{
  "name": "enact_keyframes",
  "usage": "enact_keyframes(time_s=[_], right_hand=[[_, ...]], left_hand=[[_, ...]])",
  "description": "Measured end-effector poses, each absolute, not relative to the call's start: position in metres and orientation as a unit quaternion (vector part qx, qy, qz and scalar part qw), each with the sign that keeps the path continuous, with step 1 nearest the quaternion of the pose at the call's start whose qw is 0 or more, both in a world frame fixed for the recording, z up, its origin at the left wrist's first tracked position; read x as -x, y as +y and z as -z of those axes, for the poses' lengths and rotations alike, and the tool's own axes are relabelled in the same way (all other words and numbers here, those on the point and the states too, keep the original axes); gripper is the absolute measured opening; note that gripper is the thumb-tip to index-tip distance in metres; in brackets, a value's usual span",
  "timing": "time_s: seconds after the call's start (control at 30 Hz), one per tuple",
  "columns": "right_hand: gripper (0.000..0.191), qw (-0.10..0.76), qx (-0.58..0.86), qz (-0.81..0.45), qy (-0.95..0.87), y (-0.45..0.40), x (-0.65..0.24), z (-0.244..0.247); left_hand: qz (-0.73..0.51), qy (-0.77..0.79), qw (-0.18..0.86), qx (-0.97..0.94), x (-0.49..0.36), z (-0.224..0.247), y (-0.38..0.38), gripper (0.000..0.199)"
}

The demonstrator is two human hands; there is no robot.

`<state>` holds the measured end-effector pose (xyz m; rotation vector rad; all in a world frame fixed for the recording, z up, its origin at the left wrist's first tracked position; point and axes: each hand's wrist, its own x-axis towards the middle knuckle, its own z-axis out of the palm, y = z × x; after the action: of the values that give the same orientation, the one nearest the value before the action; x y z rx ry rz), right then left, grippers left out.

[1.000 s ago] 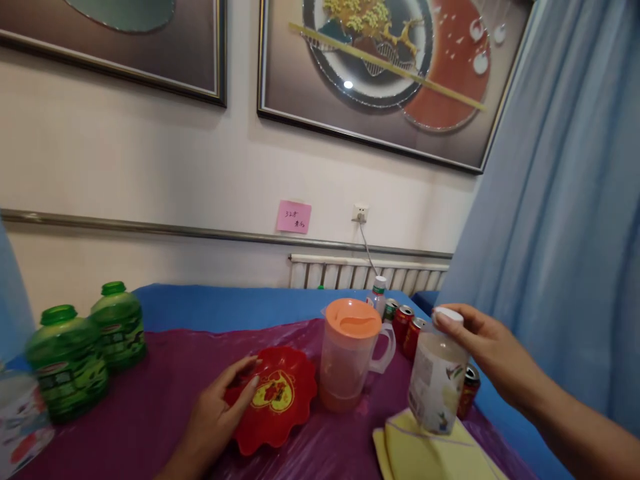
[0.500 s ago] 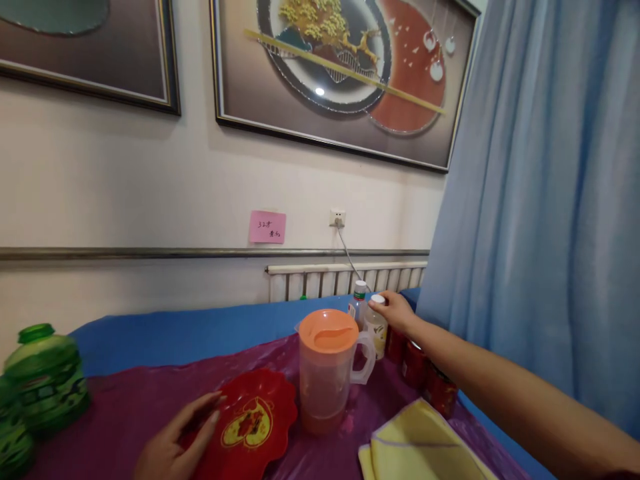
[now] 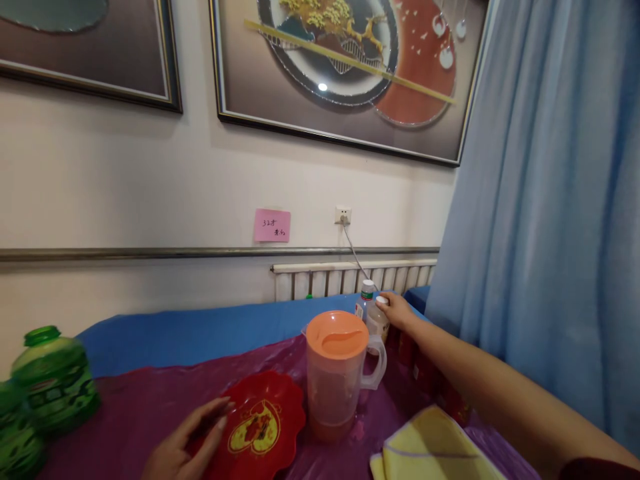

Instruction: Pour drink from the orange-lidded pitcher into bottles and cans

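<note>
White-capped transparent bottle (image 3: 379, 321) with pale label, gripped at the top in right hand (image 3: 396, 311), beside green-banded clear bottle (image 3: 367, 295), behind orange-lidded translucent plastic jug (image 3: 333, 383); one second earlier, nearer, by folded yellow cloth (image 3: 434, 443). At rim of scalloped red plate (image 3: 285, 410): left hand (image 3: 183, 447), fingers parted, as before.

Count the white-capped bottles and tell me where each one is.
2. The green-necked bottle stands beyond the pitcher; the second bottle is just right of it, its cap touched by the right hand. The pitcher may hide others.
</note>
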<state>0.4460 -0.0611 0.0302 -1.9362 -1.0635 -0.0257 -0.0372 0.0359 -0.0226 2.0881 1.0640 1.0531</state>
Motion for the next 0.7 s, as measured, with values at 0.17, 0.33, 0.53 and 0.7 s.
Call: enact_keyframes(time_s=[0.17, 0.33, 0.53, 0.7], right_hand=[[0.024, 0.463, 0.773, 0.024, -0.433, -0.066, -0.438, -0.030], [0.037, 0.513, 0.760, 0.089, -0.389, -0.095, -0.423, -0.044], [0.018, 0.642, 0.574, 0.213, -0.462, -0.174, -0.328, -0.056], [0.021, 0.483, 0.417, -0.081, -0.765, -0.183, -0.148, 0.001]], left_hand=[[-0.410, 0.402, 0.269, -0.773, 0.035, 0.027, 0.036, 0.033], [-0.421, 0.390, 0.276, -0.771, 0.034, 0.032, 0.041, 0.036], [-0.484, 0.392, 0.319, -0.715, 0.032, 0.014, 0.023, 0.039], [-0.540, 0.387, 0.341, -0.665, 0.032, -0.003, 0.004, 0.037]])
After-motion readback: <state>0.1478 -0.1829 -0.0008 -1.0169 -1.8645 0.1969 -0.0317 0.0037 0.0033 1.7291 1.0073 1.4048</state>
